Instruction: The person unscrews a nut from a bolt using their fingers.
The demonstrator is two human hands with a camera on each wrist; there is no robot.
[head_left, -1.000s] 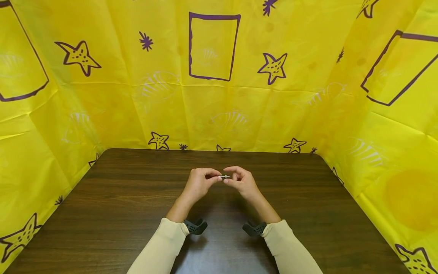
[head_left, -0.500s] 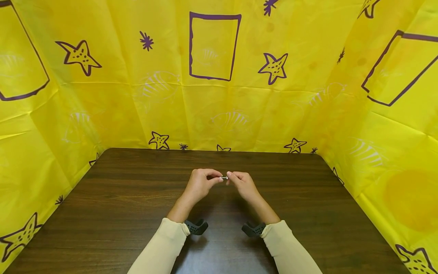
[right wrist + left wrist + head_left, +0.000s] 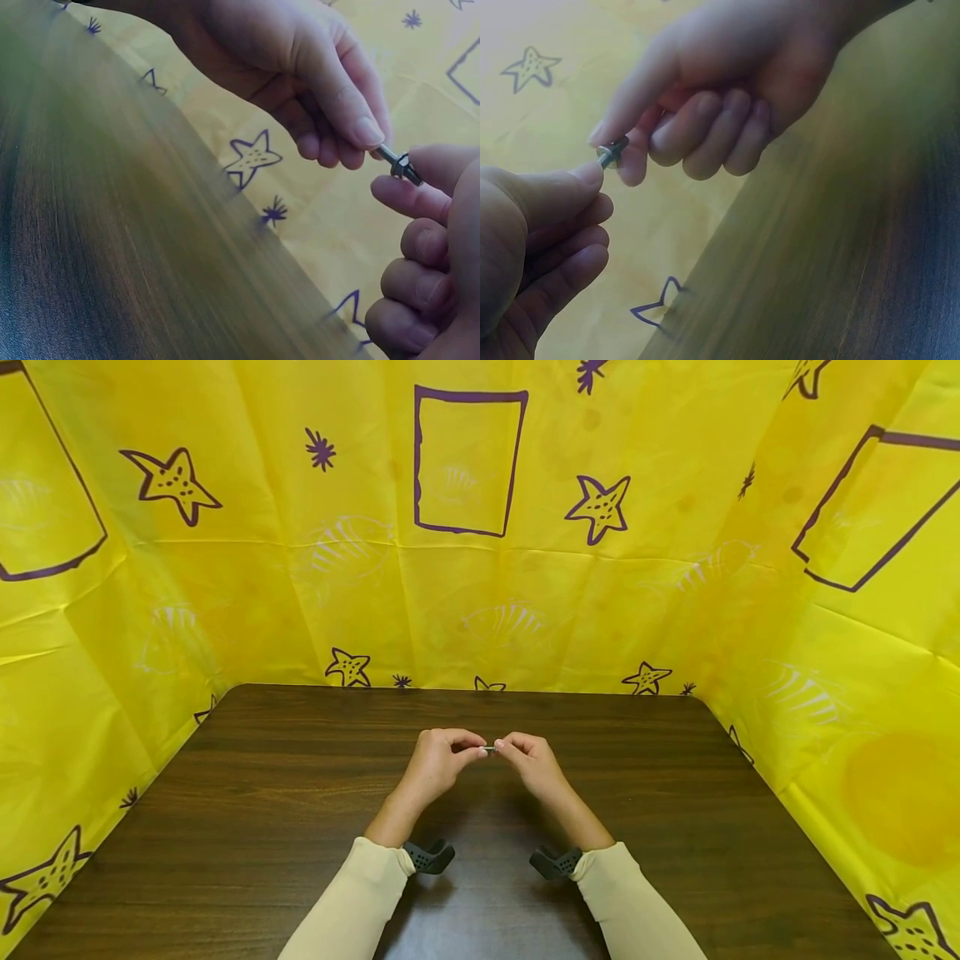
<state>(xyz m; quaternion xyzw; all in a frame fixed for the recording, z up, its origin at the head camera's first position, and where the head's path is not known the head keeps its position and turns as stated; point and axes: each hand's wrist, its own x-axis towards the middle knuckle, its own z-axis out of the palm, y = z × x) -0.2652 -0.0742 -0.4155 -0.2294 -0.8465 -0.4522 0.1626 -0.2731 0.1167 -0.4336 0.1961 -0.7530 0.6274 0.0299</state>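
Observation:
Thumb and index finger of my left hand [image 3: 435, 762] pinch one end of a small metal bolt [image 3: 488, 748] held above the table; its end there is hidden by the fingertips. In the right wrist view, the bare shank of the bolt [image 3: 385, 153] runs from the left hand [image 3: 300, 75] to a nut [image 3: 402, 166] with what looks like a washer beside it. My right hand [image 3: 534, 762] has its thumb and index finger at the nut, from both sides. Its other fingers are curled in, as the left wrist view shows with the nut [image 3: 612, 153] between both hands.
Beneath the hands lies a dark wood-grain table [image 3: 285, 827]. Yellow cloth [image 3: 480, 577] printed with starfish and fish hangs behind and at both sides of it. Each wrist wears a dark strap mount [image 3: 431, 857].
The right hand's spread thumb and index finger have closed in on the nut, and the thumb has since shifted slightly. My left hand stays nearly still with the bolt.

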